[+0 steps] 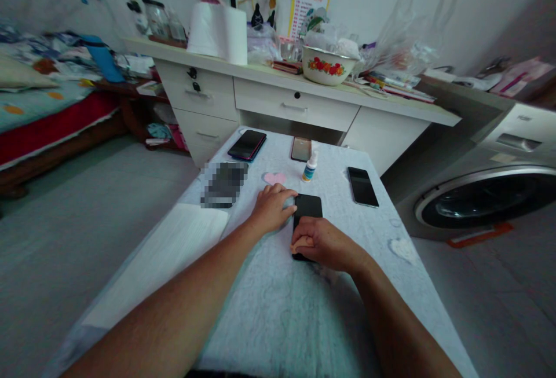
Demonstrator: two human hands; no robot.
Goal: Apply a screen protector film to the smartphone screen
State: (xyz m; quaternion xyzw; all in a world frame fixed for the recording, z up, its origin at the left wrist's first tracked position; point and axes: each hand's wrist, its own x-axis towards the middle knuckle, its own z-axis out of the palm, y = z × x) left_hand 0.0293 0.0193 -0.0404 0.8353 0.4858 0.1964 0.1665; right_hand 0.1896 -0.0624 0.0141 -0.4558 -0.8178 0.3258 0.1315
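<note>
One draped table [256, 320] near desk [264, 93]: left hand [272, 207] spread against phone [310, 205], right hand [321, 239] round cloth [301, 243]

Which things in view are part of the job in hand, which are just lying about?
Job:
black phone, left hand at its edge, right hand over its lower part
small bottle beyond it, likely
phone at right, untouched, perhaps

Lying about, apparently:
flowered bowl on the counter
clear plastic bag

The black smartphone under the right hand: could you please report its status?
Left hand touching left edge of black smartphone. Right hand closed on orange item, over phone's lower half. Spray bottle standing beyond, apart from phone.
</note>
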